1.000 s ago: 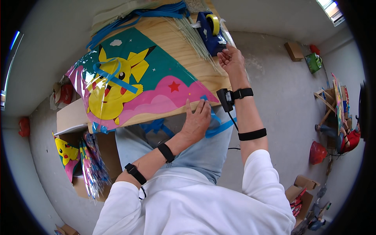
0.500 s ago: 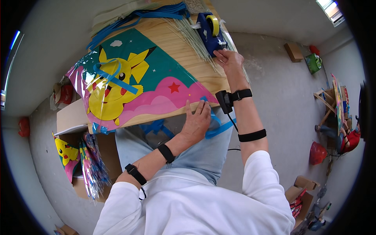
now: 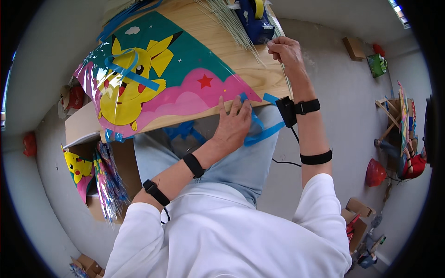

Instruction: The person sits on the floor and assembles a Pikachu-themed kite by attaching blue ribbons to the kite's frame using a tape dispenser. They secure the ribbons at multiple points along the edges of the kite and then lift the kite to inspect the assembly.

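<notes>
A shiny plastic kite sheet (image 3: 185, 92), printed with a yellow cartoon character on teal and pink, lies on the wooden table. My left hand (image 3: 232, 125) rests at its near right corner, fingers spread, pressing the sheet's edge and a blue ribbon (image 3: 265, 135) that hangs over the table edge. My right hand (image 3: 288, 52) is pinched beside the blue tape dispenser (image 3: 255, 25); a small piece of clear tape seems to show at its fingertips. The dispenser carries a yellow roll (image 3: 258, 8). A looped blue ribbon (image 3: 134, 76) lies across the printed character.
Thin pale sticks (image 3: 232, 25) lie beside the dispenser, with blue strips (image 3: 125, 21) at the far left. Below the table's left side, an open cardboard box (image 3: 83, 125) holds finished-looking kites (image 3: 109, 180). Another person (image 3: 412, 162) sits at the far right.
My right hand has come away from the dispenser's cutting edge, toward the right, still pinched. My left hand stays on the sheet's corner. The whole view has shifted slightly.
</notes>
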Motion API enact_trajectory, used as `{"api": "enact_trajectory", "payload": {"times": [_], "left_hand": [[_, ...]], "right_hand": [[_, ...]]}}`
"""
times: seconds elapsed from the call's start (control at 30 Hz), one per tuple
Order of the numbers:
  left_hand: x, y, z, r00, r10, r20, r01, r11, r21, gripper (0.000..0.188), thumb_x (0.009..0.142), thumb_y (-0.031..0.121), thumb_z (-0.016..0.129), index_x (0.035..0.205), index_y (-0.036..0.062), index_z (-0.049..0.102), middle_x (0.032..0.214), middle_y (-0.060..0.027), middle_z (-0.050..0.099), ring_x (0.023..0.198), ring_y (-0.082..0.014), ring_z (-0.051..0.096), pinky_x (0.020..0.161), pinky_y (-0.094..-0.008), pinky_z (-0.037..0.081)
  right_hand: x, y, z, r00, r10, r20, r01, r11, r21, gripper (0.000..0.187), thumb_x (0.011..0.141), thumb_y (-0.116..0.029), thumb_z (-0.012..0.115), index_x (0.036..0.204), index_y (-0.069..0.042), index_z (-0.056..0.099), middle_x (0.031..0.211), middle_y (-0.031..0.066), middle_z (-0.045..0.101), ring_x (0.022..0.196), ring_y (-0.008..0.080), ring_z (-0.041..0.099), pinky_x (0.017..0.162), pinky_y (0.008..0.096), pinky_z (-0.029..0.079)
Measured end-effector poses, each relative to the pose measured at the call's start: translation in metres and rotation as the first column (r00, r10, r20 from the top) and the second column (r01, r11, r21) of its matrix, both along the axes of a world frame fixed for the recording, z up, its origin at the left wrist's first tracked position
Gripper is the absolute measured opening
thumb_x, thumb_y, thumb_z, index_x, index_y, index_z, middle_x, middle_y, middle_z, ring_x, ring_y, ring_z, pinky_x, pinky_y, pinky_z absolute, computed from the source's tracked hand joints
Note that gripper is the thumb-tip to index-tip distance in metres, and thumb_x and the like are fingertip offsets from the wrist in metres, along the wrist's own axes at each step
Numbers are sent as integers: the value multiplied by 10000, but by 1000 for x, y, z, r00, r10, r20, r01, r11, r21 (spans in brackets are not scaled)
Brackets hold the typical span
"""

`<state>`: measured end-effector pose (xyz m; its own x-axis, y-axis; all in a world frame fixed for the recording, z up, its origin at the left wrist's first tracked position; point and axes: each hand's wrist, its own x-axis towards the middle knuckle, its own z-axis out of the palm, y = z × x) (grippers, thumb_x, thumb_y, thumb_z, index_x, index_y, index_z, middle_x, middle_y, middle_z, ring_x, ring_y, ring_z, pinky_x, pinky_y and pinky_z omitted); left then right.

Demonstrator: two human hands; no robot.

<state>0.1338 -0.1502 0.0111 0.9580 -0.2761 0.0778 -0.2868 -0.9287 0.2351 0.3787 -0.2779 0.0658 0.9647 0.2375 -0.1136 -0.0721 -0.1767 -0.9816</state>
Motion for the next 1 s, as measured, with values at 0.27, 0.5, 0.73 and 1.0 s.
{"api": "enact_trajectory", "payload": {"times": [0.27, 0.5, 0.73, 1.0], "left_hand": [[-2, -3, 0, 998, 38, 42, -37, 999, -20, 683, 751, 105, 725, 1389, -45, 535, 1361, -169, 447, 1355, -368, 381, 1159, -754, 116], [-5, -3, -2, 999, 35, -1, -35, 998, -48, 713, 747, 88, 743, 1413, -36, 522, 1208, -142, 508, 1234, -326, 460, 1170, -742, 99], [-6, -4, -4, 997, 52, 53, -47, 995, -90, 698, 744, 47, 730, 1403, -53, 523, 1204, -148, 509, 1229, -320, 467, 1167, -746, 110], [-5, -2, -3, 998, 56, 20, -54, 995, -84, 702, 735, 68, 745, 1391, -55, 528, 1251, -173, 484, 1265, -340, 441, 1163, -750, 121]], "right_hand": [[-41, 12, 12, 648, 757, -80, -642, 487, -592, 110, 797, -60, 707, 753, 21, 648, 642, 86, 583, 589, 170, 557, 561, 347, 443], [-52, 31, 14, 384, 920, 85, -445, 265, -855, 76, 686, -30, 644, 694, 30, 597, 706, 212, 597, 700, 415, 575, 634, 485, 447], [-60, 56, 8, 193, 981, -10, -359, 61, -931, 25, 659, -24, 677, 679, -39, 678, 723, 167, 652, 744, 396, 646, 611, 471, 491], [-65, 67, 5, 0, 1000, 15, -255, 15, -967, 63, 676, 5, 684, 712, -39, 712, 750, 137, 692, 768, 353, 692, 632, 428, 537]]}}
